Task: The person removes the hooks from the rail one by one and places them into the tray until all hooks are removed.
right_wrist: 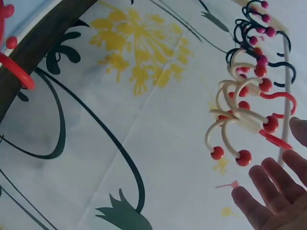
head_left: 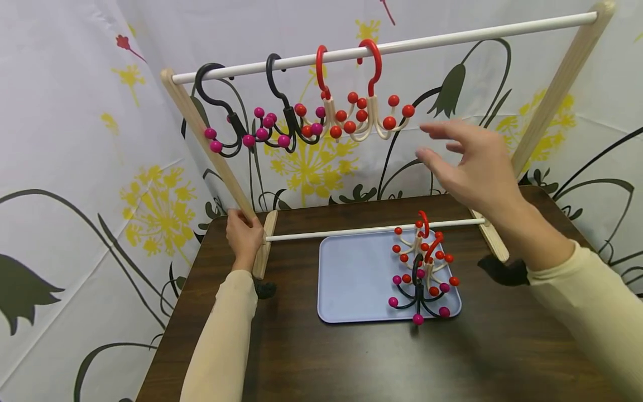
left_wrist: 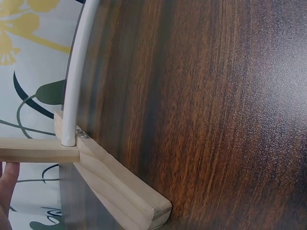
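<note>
My left hand (head_left: 243,237) grips the lower left wooden post (left_wrist: 38,149) of a rack; in the left wrist view only part of that hand shows. My right hand (head_left: 474,162) is raised with its fingers spread and holds nothing. Left of it, apart from the fingers, two cream hangers (head_left: 373,117) with red hooks and red balls hang on the white upper rod (head_left: 482,38). Further left on that rod hang two black hangers (head_left: 288,120) with magenta balls. In the right wrist view the nearest cream hanger (right_wrist: 247,120) hangs close to the right fingertips.
A light blue tray (head_left: 351,279) on the dark wooden table (head_left: 351,363) bears two more red-hooked cream hangers (head_left: 429,268) and a black hanger (head_left: 419,296). A white lower rod (head_left: 301,234) runs behind the tray. A patterned curtain (head_left: 75,223) hangs behind.
</note>
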{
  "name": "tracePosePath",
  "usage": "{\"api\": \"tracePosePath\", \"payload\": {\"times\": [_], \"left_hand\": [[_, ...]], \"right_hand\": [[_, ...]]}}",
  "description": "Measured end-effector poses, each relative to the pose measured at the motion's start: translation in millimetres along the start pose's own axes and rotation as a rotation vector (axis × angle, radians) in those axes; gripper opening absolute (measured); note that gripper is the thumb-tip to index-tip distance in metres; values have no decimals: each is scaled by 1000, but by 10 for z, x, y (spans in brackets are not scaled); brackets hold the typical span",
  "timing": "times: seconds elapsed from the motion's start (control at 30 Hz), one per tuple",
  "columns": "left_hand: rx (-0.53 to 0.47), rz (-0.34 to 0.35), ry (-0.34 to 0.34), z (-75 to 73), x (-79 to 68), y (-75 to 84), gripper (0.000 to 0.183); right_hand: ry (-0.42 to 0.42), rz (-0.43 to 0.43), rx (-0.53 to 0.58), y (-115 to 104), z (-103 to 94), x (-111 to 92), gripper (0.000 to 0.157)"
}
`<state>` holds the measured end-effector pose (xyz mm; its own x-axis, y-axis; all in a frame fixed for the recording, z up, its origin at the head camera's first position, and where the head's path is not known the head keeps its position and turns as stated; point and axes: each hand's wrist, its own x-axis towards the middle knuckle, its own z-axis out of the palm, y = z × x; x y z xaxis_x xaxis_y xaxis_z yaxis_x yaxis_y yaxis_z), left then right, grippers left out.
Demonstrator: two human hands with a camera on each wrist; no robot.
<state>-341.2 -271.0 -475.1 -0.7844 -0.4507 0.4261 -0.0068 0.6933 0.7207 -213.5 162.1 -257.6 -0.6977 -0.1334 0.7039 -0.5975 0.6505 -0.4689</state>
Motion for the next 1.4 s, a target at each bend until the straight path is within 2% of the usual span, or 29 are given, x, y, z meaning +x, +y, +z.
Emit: {"api": "tracePosePath", "payload": {"times": [0.13,0.2,0.43,0.7,0.77,1.17,1.4], "left_hand": [[-3,3,3,2,-8,-3,26],[-3,2,4,5,-9,-6,26],[-7,3,5,24,-14,0,26],[-11,9,4,76,-25,45,25],[-14,2,1,94,-30,56,25],[-23,1,4,137,-20,53,23],[-11,1,2,128,-30,59,23]], "right_hand": [[-119,-36,-45,26,44,398,45],[-145,-14,-66,39,80,546,47],[-239,203,54,113,244,917,54],[-527,352,106,219,253,1180,67],[-557,367,110,226,245,1211,67],[-504,352,93,159,281,1306,47],[-476,351,59,113,212,1320,47]]}}
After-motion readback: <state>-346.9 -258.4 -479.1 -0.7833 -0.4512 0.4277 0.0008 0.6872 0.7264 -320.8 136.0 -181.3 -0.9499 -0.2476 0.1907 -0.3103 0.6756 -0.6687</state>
